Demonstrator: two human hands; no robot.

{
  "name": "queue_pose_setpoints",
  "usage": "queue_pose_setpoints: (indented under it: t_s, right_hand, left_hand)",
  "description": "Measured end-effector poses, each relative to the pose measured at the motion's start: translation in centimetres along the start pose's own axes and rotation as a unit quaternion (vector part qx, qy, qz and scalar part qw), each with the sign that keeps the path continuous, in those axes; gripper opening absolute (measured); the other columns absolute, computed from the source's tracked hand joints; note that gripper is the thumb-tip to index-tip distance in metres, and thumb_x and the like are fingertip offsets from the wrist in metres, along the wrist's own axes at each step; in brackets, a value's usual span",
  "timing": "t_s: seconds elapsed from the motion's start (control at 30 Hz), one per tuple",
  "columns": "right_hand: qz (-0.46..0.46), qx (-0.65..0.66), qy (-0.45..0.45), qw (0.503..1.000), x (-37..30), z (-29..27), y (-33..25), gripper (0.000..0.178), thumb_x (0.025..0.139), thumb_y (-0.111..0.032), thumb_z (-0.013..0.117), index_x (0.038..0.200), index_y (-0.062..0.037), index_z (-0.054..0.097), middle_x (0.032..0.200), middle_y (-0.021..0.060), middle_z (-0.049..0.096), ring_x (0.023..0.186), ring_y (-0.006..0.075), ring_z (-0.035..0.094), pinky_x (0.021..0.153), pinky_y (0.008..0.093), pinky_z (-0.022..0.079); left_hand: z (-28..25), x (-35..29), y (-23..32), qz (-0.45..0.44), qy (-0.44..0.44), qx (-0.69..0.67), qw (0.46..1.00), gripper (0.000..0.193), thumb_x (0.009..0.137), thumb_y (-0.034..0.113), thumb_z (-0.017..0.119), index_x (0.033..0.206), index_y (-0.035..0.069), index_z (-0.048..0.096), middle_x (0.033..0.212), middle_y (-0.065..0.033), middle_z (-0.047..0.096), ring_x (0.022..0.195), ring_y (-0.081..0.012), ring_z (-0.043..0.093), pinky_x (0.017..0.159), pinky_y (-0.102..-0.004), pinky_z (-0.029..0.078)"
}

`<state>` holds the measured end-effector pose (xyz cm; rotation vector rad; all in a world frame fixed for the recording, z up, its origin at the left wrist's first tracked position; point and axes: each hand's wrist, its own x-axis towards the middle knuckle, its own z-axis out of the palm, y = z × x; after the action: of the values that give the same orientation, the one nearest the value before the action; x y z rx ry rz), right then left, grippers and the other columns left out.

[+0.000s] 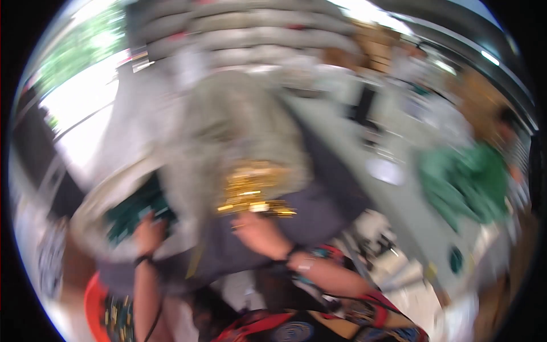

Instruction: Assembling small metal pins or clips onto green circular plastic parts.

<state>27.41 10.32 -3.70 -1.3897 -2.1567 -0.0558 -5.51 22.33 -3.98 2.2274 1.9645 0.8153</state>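
My left hand [149, 235] reaches into the mouth of a pale cloth sack [94, 214], at the dark green pieces [134, 208] inside. Motion blur smears its fingers, so their grip does not show. Further right, my right hand [256, 231] is closed at the near end of a shiny gold foil bundle [253, 185]. The gold strips fan out beyond my fingers over pale cloth [239, 114] and a dark grey cloth [330, 214]. Blur hides exactly what the gold and green pieces are.
At lower left, a red-orange tub [94, 302] holds dark green and gold pieces. Stacked pale sacks [245, 37] stand at the back. On the right, a long pale table [353, 154] carries a white round item [384, 171]; a person in green [470, 182] is beyond it.
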Motion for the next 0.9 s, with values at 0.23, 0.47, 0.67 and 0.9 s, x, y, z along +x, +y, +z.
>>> queue_pose_setpoints:
  t_s: [0.23,0.47,0.67,0.9]
  right_hand:
    - [0.034,0.046,0.046,0.997,-1.3,-0.5,1.0,0.014,0.083,-0.013,0.052,0.086,0.0007,0.052,0.088,0.021,0.047,0.076,0.0353,0.057,0.067,0.0444,0.047]
    - [0.02,0.065,0.067,0.995,-1.6,0.1,0.5,0.017,0.081,-0.013,0.059,0.084,-0.001,0.047,0.088,0.0164,0.048,0.077,0.0338,0.055,0.065,0.0442,0.046]
    - [-0.04,0.074,0.096,0.992,-1.2,0.4,0.2,0.016,0.081,-0.011,0.06,0.083,-0.0018,0.047,0.086,0.0145,0.048,0.076,0.033,0.054,0.066,0.0429,0.045]
    - [-0.104,0.039,0.101,0.989,-1.4,-0.3,0.3,0.018,0.078,-0.013,0.063,0.08,-0.0012,0.049,0.085,0.0112,0.047,0.079,0.0296,0.054,0.069,0.0399,0.045]
  left_hand:
    - [2.6,2.4,-1.5,0.025,0.005,0.048,0.998,0.051,0.092,0.038,0.049,0.13,0.003,0.05,0.097,-0.0283,0.064,0.092,-0.0436,0.061,0.078,-0.0475,0.046]
    - [1.5,2.3,-1.9,0.023,-0.011,0.075,0.997,0.05,0.088,0.033,0.057,0.124,0.0,0.053,0.098,-0.028,0.063,0.091,-0.0438,0.061,0.077,-0.0479,0.048]
    - [1.5,1.9,-3.6,0.039,0.023,0.034,0.998,0.043,0.081,0.021,0.065,0.113,-0.006,0.057,0.101,-0.0259,0.064,0.093,-0.0391,0.061,0.085,-0.0404,0.047]
    - [1.2,1.8,-3.3,0.132,0.012,0.197,0.971,0.054,0.091,0.052,0.047,0.124,0.011,0.057,0.072,-0.0212,0.067,0.067,-0.0375,0.066,0.063,-0.0454,0.052]
